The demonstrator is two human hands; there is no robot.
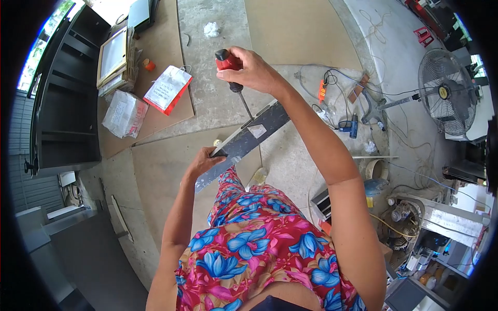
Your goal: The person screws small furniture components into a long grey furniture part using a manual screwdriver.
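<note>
Red screwdriver [226, 63] gripped in right hand [251, 71]; left hand [205, 161] clasps dark panel [241, 146], its pale label [257, 130] unreadable.

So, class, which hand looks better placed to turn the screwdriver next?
Probably the right hand: its fingers hold the screwdriver by the handle, tip down at the dark panel. The left hand grips the panel's edge, so seems better suited to steadying.

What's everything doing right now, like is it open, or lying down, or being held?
Screwdriver: held in the right hand, tilted, tip at the grey panel.
Grey panel: held slanting in the left hand, scuffed.
Black cabinet: open-fronted.
Red-and-white bag: lying down.
Blue power tool: on the floor.
Fan: upright; can't tell if it's spinning.
</note>
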